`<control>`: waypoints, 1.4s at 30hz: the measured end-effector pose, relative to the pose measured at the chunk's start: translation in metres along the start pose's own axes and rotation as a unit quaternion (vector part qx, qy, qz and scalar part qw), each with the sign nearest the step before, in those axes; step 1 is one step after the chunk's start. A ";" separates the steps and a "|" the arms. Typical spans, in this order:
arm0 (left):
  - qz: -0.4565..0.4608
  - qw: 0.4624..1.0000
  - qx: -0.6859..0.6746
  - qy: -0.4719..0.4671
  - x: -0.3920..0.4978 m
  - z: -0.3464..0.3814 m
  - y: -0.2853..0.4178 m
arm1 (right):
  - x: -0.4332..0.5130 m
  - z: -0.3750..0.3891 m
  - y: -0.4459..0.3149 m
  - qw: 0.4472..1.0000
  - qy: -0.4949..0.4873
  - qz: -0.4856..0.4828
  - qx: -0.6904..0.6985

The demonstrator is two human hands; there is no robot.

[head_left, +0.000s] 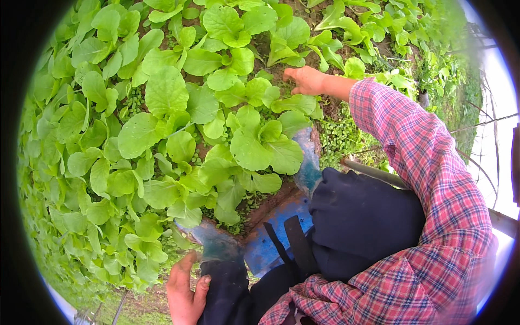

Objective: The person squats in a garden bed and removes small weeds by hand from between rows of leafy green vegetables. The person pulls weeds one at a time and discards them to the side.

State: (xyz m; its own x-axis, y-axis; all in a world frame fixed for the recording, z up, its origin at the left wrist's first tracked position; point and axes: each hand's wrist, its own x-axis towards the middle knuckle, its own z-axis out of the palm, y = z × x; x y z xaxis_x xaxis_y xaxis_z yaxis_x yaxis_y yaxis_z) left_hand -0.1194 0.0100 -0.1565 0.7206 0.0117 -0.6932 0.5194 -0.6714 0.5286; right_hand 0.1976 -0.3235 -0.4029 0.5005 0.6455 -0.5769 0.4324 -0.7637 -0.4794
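My right hand (305, 81) reaches out at the upper middle, down to the soil between leafy green plants (284, 44). Its fingertips are partly hidden by soil and leaves, so whether they pinch anything does not show. Beside my left shin, at the lower left, my left hand (189, 288) is held with thumb and fingers apart and nothing in it; soil marks the fingertips. Broad-leaved greens (252, 146) stand close in front of my knees, some leaves dotted with small holes.
Small weeds (345, 134) grow right of the plants. Under me lies a blue board (276, 231) with black straps (298, 239). A metal pipe (378, 172) runs behind my right knee. Soil-smeared boots (308, 162) touch the bed's edge. A twisted rope (483, 122) crosses the far right.
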 end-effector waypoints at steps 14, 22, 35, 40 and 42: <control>0.194 0.977 0.090 -0.009 0.076 -0.008 0.032 | -0.005 0.011 0.007 0.996 0.031 -0.030 0.074; 0.248 0.956 0.145 -0.060 0.113 -0.022 0.057 | -0.065 -0.061 0.045 0.838 -0.491 0.198 -0.133; 0.356 0.897 0.247 -0.085 0.252 0.072 0.087 | 0.032 0.017 -0.010 0.897 -0.185 -0.026 0.400; 0.343 0.876 0.327 -0.094 0.233 0.076 0.069 | 0.029 0.017 -0.015 0.941 -0.191 -0.063 0.271; 0.337 0.871 0.346 -0.093 0.228 0.074 0.067 | 0.032 0.012 -0.022 0.953 -0.231 -0.066 0.182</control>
State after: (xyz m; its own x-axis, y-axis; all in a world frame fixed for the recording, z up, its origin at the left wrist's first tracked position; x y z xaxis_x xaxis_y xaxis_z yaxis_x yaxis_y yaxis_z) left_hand 0.0459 -0.0873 -0.3151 0.6346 -0.6345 -0.4412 -0.4393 -0.7658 0.4696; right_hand 0.1951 -0.2858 -0.4186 0.0396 0.7277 -0.6847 0.1378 -0.6827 -0.7176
